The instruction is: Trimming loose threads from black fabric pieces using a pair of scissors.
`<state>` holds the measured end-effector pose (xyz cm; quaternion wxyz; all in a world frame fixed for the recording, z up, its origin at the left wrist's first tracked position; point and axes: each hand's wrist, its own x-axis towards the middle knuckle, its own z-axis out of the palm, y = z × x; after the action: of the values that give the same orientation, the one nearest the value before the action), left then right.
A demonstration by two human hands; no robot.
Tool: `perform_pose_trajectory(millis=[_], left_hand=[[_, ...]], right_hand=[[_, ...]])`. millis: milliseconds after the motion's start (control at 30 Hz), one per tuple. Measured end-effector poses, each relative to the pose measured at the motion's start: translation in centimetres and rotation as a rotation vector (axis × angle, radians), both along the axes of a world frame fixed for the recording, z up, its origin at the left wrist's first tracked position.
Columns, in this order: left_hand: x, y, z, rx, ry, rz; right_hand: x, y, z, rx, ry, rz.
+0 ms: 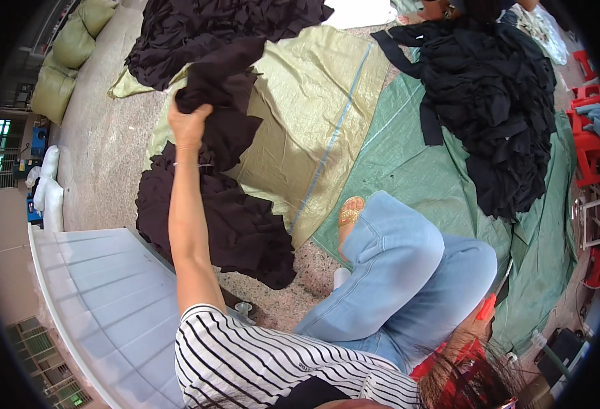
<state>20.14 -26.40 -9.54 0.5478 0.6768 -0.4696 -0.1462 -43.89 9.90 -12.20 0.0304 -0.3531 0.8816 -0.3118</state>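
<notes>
My left hand (pixel 189 126) is stretched far out in front of me, closed tight around a black piece of cloth (pixel 221 88) that hangs from my fist, long way pointing up and away from me. I cannot see my right hand, so I cannot tell what it is doing. Right under my left hand is a dark cloth pile (pixel 225 218) on the yellow-green sheet (pixel 313 116), and another big black pile (pixel 497 102) lies far off to my right on the green sheet (pixel 409 163).
</notes>
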Motion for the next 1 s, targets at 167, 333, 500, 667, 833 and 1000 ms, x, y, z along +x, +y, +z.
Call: perform_pose_trajectory(millis=[167,333,500,667,833,1000], left_hand=[[7.1,3.5,6.4,-0.251,0.291,-0.135],[9.3,7.0,8.5,-0.372,0.485,-0.156],[8.6,9.8,11.1,-0.418,0.541,-0.183],[4.6,13.9,16.4,-0.474,0.478,-0.294],[-4.1,16.8,25.6,-0.615,0.311,-0.395],[-24.9,14.8,28.2,-0.539,0.111,-0.775]], right_hand=[[0.1,2.7,0.2,0.08,0.14,0.027],[-1.2,5.9,0.8,0.142,0.12,-0.113],[-2.5,6.7,1.6,0.012,0.17,-0.14],[-3.0,5.6,2.4,0.007,0.168,-0.183],[-1.9,4.2,2.3,-0.127,0.139,-0.105],[-1.7,5.6,2.2,-0.169,0.122,-0.184]])
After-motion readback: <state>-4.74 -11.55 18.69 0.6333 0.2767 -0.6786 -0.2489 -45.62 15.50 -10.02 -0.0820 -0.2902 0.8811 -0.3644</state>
